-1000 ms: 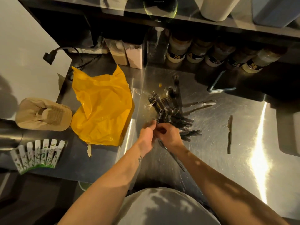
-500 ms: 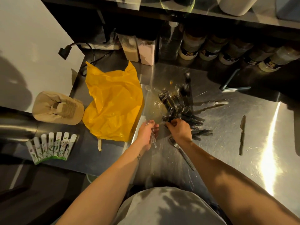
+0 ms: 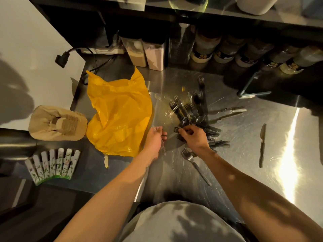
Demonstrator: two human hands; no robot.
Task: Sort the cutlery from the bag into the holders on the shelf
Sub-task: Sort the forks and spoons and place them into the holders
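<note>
So a second ago both hands were bunched together at the heap, and now they've split. Our left hand [image 3: 154,140] has pulled off toward the yellow bag [image 3: 118,116], gripping a clear plastic piece [image 3: 163,148]. It looks like a spoon or two, but it's too see-through to be sure. Our right hand [image 3: 194,137] is back in, fingers curled onto pieces at the near edge of the cutlery pile [image 3: 192,114] in the middle of the frame.

We reckon that means we're pulling the clear stuff out of the dark stuff, and nothing's in a holder yet. The bag lies flat, seemingly emptied.

A stray fork [image 3: 194,165] sits just below the right wrist, and a lone knife [image 3: 262,145] lies well off to the right. The little fence-shaped holder [image 3: 52,165] is at lower left, with a beige paper thing [image 3: 56,123] above it. The bag sits between the pile and both of them, and the forks are tangled enough that they'll snag.
</note>
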